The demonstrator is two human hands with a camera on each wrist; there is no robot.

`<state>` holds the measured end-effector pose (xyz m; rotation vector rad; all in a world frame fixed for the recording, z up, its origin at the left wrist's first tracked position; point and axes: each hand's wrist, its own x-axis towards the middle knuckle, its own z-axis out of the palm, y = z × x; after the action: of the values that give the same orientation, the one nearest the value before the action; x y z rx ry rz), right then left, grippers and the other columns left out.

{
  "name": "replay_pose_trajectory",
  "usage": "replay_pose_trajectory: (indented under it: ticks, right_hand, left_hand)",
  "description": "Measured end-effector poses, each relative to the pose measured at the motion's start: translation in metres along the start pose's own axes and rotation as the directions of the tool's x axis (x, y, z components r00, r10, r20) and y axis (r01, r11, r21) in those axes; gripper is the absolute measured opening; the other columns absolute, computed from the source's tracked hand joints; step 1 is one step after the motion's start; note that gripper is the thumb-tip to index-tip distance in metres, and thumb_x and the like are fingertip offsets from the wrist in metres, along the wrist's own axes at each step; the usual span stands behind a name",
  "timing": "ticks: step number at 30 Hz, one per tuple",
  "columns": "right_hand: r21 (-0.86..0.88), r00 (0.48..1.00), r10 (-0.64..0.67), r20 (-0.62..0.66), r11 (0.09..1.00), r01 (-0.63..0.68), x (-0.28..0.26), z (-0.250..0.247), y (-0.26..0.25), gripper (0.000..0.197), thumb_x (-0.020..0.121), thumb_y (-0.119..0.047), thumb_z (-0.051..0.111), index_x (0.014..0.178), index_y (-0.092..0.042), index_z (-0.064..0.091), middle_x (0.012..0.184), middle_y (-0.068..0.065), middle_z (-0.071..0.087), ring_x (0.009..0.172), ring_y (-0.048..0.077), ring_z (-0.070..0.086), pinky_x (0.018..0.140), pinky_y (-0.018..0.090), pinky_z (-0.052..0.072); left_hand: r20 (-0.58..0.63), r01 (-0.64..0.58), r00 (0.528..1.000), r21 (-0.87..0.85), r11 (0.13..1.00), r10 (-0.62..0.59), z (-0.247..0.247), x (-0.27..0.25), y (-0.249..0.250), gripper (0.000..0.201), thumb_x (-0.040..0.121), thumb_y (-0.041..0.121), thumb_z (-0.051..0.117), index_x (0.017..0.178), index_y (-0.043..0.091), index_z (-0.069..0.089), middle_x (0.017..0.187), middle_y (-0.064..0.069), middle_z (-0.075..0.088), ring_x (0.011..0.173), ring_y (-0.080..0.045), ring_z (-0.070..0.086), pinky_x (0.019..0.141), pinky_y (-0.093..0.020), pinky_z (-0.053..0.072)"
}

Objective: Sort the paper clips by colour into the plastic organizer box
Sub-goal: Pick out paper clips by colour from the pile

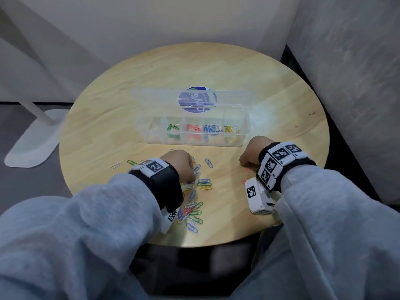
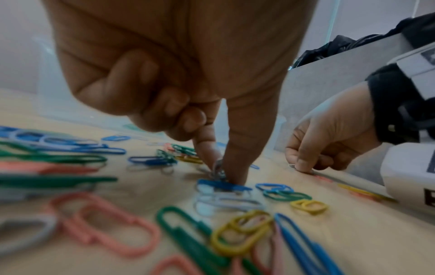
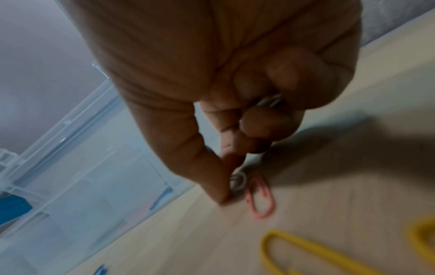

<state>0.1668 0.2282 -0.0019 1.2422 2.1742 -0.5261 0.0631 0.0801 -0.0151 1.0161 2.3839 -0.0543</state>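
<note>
Round wooden table [image 1: 270,87]: organizer box [image 1: 192,141] long axis left-right; both hands' fingers pinch silver clips.

My table [image 1: 270,87] is pale wood with a smooth, slightly sheeny grain. The organizer box [image 1: 149,135] is clear, glossy plastic, its lid bearing a shiny printed sticker [image 1: 197,100]. The paper clips [image 2: 183,228] look coated in smooth coloured plastic; a silvery one [image 2: 217,172] looks like bare metal. My sleeves [image 1: 108,213] are soft, matt grey cloth, my wrist bands [image 1: 171,182] matt black fabric
</note>
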Motion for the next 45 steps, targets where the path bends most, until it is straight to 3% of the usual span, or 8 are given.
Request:
replay_pose_trajectory:
  ticks: [9, 12, 18, 22, 25, 30, 42, 45]
  right_hand:
    - [0.193, 0.983, -0.177, 0.042, 0.967, 0.166, -0.009, 0.0, 0.002, 0.008, 0.069, -0.006, 0.057, 0.061, -0.007, 0.056, 0.069, 0.009, 0.057, 0.057, 0.024, 0.048, 0.057, 0.022, 0.038]
    - [0.42, 0.946, -0.293, 0.137, 0.882, 0.212, -0.009, 0.005, -0.003, 0.012, 0.08, -0.002, 0.051, 0.069, -0.007, 0.056, 0.073, 0.015, 0.057, 0.054, 0.023, 0.045, 0.058, 0.029, 0.038]
    - [0.686, 0.903, -0.368, 0.22, 0.717, 0.125, -0.012, 0.014, -0.023, 0.028, 0.094, 0.004, 0.032, 0.072, -0.007, 0.047, 0.063, 0.009, 0.038, 0.051, 0.016, 0.033, 0.038, 0.018, 0.032]
    - [0.757, 0.901, -0.389, 0.192, 0.643, 0.116, -0.014, 0.017, -0.031, 0.028, 0.091, 0.003, 0.03, 0.072, -0.006, 0.048, 0.067, 0.009, 0.042, 0.054, 0.018, 0.042, 0.044, 0.021, 0.038]
    - [0.693, 0.892, -0.427, 0.15, 0.689, 0.213, -0.015, 0.02, -0.035, 0.019, 0.091, -0.006, 0.041, 0.075, -0.011, 0.05, 0.068, 0.007, 0.048, 0.054, 0.018, 0.044, 0.05, 0.025, 0.038]
    - [0.162, 0.818, -0.575, 0.001, 0.808, 0.567, -0.026, 0.035, -0.049, 0.014, 0.081, -0.014, 0.06, 0.088, -0.025, 0.064, 0.064, -0.011, 0.047, 0.061, 0.01, 0.048, 0.052, 0.021, 0.037]
    - [-0.128, 0.81, -0.585, 0.027, 0.802, 0.583, -0.019, 0.036, -0.048, 0.011, 0.085, -0.017, 0.063, 0.085, -0.016, 0.052, 0.09, -0.001, 0.053, 0.084, 0.017, 0.047, 0.069, 0.025, 0.036]
    - [-0.097, 0.817, -0.576, -0.026, 0.815, 0.571, -0.016, 0.032, -0.044, 0.013, 0.082, -0.012, 0.062, 0.084, -0.019, 0.052, 0.081, -0.004, 0.053, 0.081, 0.017, 0.049, 0.054, 0.023, 0.036]
  left_hand:
    - [0.02, -0.028, 0.999, -0.299, 0.954, 0.036, -0.006, -0.002, -0.019, 0.015, 0.076, 0.019, 0.071, 0.067, 0.02, 0.059, 0.066, 0.002, 0.058, 0.063, -0.015, 0.052, 0.061, -0.021, 0.041]
    - [0.103, 0.031, 0.994, -0.632, 0.774, 0.045, -0.013, -0.003, -0.024, 0.023, 0.084, 0.011, 0.063, 0.066, 0.017, 0.05, 0.054, 0.002, 0.049, 0.04, -0.006, 0.041, 0.042, -0.015, 0.03]
    - [0.222, 0.189, 0.967, -0.954, 0.233, 0.122, -0.03, -0.007, -0.034, 0.013, 0.075, 0.014, 0.037, 0.063, 0.015, 0.04, 0.054, -0.002, 0.046, 0.039, -0.009, 0.038, 0.036, -0.013, 0.027]
    - [0.222, 0.207, 0.96, -0.973, 0.097, 0.171, -0.034, -0.007, -0.046, 0.028, 0.08, 0.012, 0.024, 0.064, 0.011, 0.047, 0.053, -0.004, 0.048, 0.039, -0.01, 0.04, 0.036, -0.013, 0.029]
    - [0.228, 0.208, 0.972, -0.947, 0.245, 0.056, -0.034, -0.006, -0.043, 0.028, 0.082, 0.014, 0.03, 0.064, 0.01, 0.052, 0.051, -0.001, 0.045, 0.036, -0.009, 0.037, 0.036, -0.013, 0.024]
    - [0.087, 0.037, 0.996, -0.368, 0.929, -0.006, -0.028, -0.006, -0.037, 0.014, 0.083, 0.019, 0.059, 0.068, 0.018, 0.056, 0.058, 0.002, 0.045, 0.053, -0.014, 0.038, 0.05, -0.022, 0.03]
    - [0.134, -0.048, 0.99, 0.054, 0.997, 0.04, -0.001, -0.01, -0.016, 0.014, 0.074, 0.018, 0.067, 0.067, 0.024, 0.057, 0.06, 0.009, 0.057, 0.053, -0.004, 0.051, 0.046, -0.02, 0.033]
    - [0.133, -0.042, 0.99, 0.048, 0.998, 0.036, -0.001, -0.01, -0.016, 0.015, 0.074, 0.019, 0.068, 0.066, 0.024, 0.056, 0.061, 0.008, 0.058, 0.053, -0.004, 0.051, 0.047, -0.021, 0.033]
